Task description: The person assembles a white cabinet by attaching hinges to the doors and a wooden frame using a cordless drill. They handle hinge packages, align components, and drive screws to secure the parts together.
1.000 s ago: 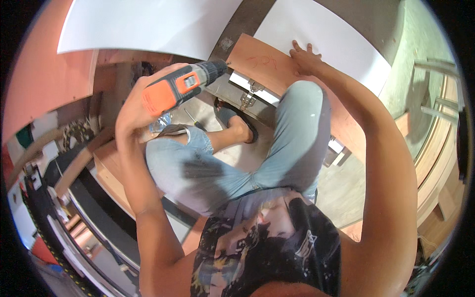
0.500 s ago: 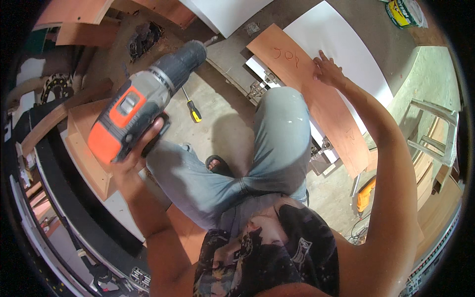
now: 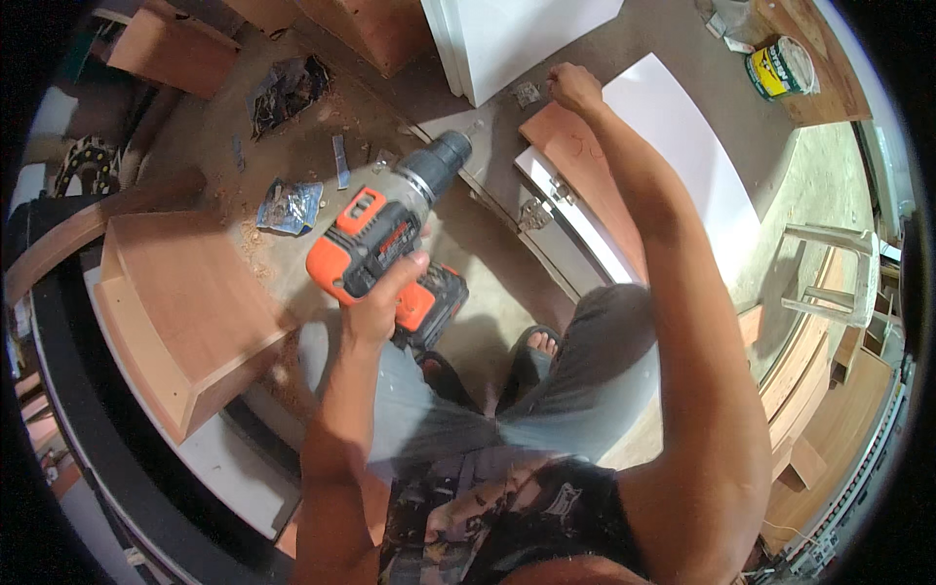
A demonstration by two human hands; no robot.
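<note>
My left hand (image 3: 382, 297) is wrapped round the handle of an orange and black cordless drill (image 3: 385, 229), held above my knees. The drill's chuck and bit point to the far right. My right hand (image 3: 577, 88) is stretched out past the far end of a brown wooden board (image 3: 565, 141), its fingers curled in. Beside it, on the left, lies a small clear plastic bag (image 3: 526, 94). What the right fingers hold, if anything, is hidden. The board lies on a white panel (image 3: 673, 127). Metal hinges (image 3: 533, 214) sit along the white strip at the board's left side.
White panels (image 3: 507, 44) stand at the far side. A blue plastic packet (image 3: 291, 207) lies among sawdust on the left, near a wooden drawer-like box (image 3: 195, 302). A tub (image 3: 780, 68) stands far right, above a pale plastic stool (image 3: 834, 273).
My right hand has left the board's surface and reached beyond its far end, beside the clear bag. The drill, still in my left hand, has moved right. The view has shifted.
</note>
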